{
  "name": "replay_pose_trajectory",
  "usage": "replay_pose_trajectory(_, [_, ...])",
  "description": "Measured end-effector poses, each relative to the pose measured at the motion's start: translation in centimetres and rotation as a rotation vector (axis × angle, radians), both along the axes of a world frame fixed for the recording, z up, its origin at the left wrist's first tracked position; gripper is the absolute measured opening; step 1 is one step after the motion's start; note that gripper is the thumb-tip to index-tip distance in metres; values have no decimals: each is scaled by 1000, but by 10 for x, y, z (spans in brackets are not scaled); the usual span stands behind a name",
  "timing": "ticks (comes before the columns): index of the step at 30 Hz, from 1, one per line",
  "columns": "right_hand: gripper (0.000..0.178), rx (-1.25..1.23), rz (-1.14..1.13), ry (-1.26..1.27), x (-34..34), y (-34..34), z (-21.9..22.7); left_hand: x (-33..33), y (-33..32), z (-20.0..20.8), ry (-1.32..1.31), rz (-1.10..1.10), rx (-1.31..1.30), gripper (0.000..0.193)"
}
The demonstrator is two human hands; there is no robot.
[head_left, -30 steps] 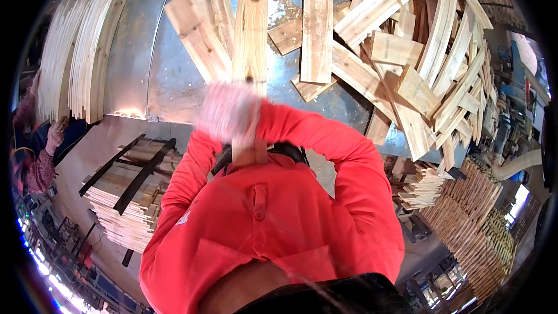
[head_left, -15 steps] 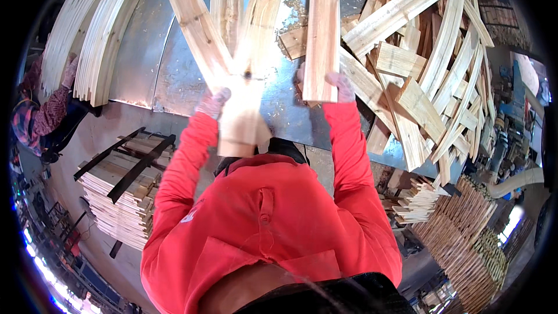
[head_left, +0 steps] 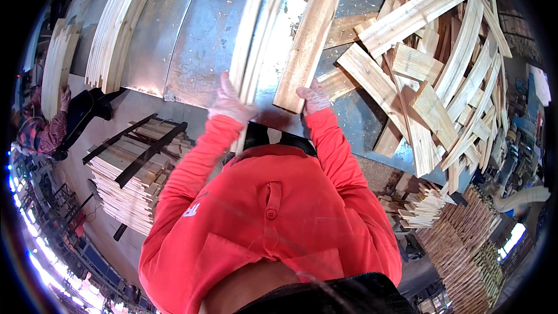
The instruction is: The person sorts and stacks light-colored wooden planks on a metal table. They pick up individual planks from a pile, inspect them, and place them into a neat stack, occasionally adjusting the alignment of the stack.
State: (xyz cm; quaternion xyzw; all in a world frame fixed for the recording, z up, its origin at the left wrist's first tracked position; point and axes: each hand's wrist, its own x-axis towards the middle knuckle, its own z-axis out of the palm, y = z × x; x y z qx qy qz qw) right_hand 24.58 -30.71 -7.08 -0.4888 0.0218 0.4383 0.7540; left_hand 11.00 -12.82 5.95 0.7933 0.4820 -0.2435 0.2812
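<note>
My left hand [head_left: 231, 104], in a pale glove, is closed around the near part of a few narrow wooden boards [head_left: 256, 46] turned up on their edges, side by side. Some blur covers that hand and those boards. My right hand [head_left: 314, 97], gloved too, grips the near right corner of a single wider board [head_left: 308, 46], its broad grained face showing and tilted a little. Both sets of boards point away from me over the metal table [head_left: 197, 58], with a bright strip of metal between them.
At right a jumbled heap of boards [head_left: 427, 64] covers the table. Boards stand in a row [head_left: 119, 29] on the left, where a co-worker's hand [head_left: 65, 94] holds more boards. Stacked wood [head_left: 131, 186] sits below at left, and a large stack [head_left: 459, 250] at lower right.
The boards at my left hand have gone from lying splayed and flat to standing on edge together. The board at my right hand has shifted left and slanted. The co-worker's boards have separated from the row.
</note>
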Motion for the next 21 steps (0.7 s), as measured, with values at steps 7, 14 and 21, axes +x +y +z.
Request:
replay_pose_trajectory(7, [68, -797, -12, -876, -18, 32, 45, -17, 28, -22, -361, 124, -7, 96])
replay_pose_trajectory(14, [61, -72, 237, -564, -32, 88, 90, -24, 95, -77, -1109, 918, -1383, 54])
replay_pose_trajectory(21, [92, -494, 566, -793, -35, 103, 76, 18, 88, -16, -419, 272, -360, 86])
